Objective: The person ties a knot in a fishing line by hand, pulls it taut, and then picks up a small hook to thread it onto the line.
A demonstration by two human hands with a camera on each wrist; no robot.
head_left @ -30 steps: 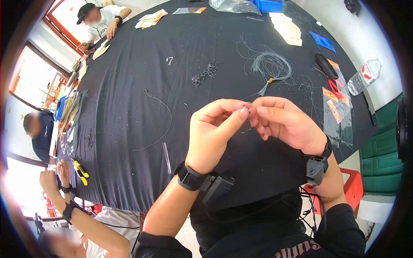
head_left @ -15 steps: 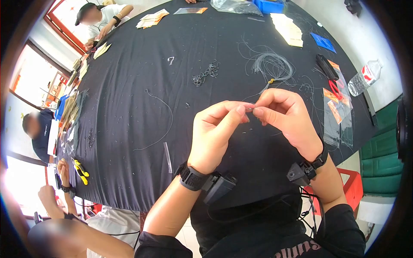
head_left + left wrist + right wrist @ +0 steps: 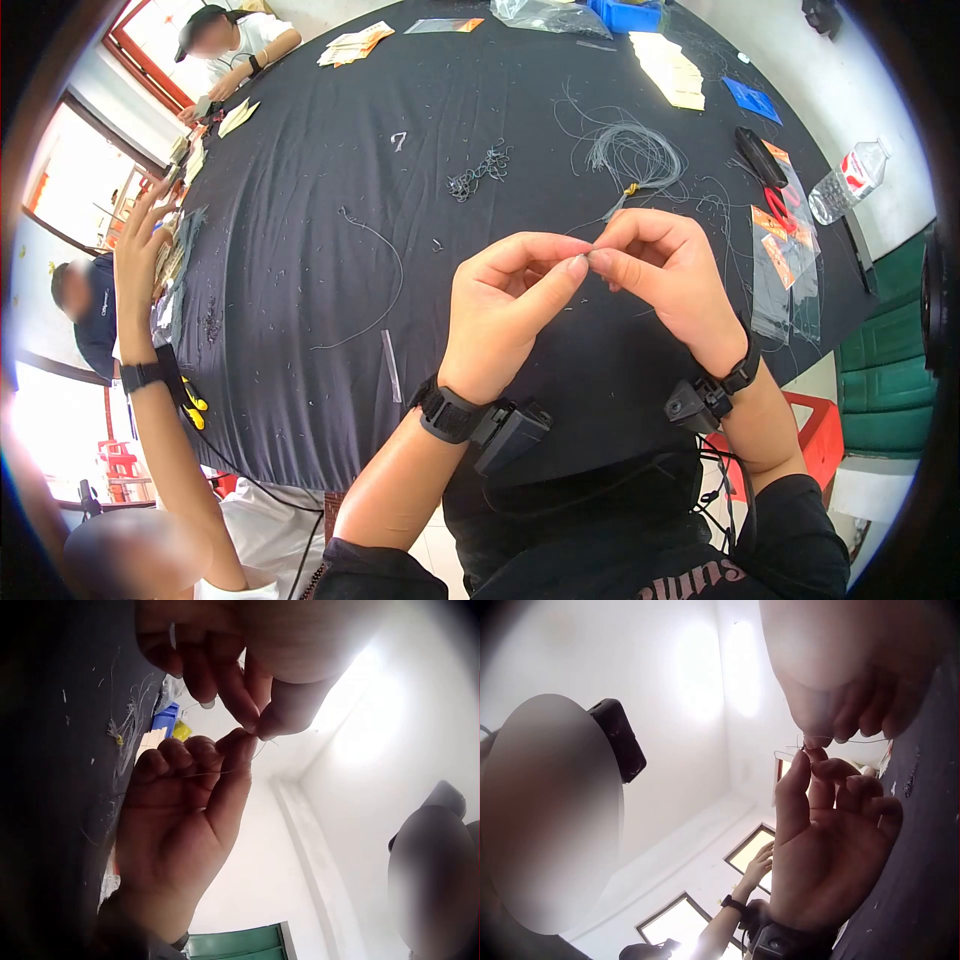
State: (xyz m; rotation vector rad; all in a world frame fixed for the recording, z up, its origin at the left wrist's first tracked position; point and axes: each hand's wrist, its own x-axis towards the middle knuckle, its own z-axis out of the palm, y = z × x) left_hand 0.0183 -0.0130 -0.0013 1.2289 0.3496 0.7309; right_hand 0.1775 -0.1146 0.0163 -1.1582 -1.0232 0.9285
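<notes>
Both hands meet fingertip to fingertip above the near part of the dark cloth. The left hand (image 3: 500, 300) pinches a tiny dark fishing hook (image 3: 802, 748) between thumb and forefinger, mostly covered by the fingertips. Opposite it, the right hand (image 3: 680, 280) pinches thin fishing line (image 3: 206, 775), which runs back past its curled fingers in the left wrist view. A short end of line sticks out at the pinch. Beyond the hands lie a heap of fishing hooks (image 3: 478, 172) and a coil of grey line (image 3: 635, 155) tied with a yellow band.
On the cloth lie a loose line (image 3: 398, 270), a clear strip (image 3: 390, 365) and stacked cards (image 3: 665, 68). At the right are red-handled scissors (image 3: 778, 205), plastic packets (image 3: 785, 290) and a water bottle (image 3: 848, 180). Other people sit along the left, one with a raised arm (image 3: 150, 300).
The right hand has turned and its fingertips have closed in against the left hand's, now covering the small dark hook. At the left, a neighbouring person's arm has reached forward over the table edge.
</notes>
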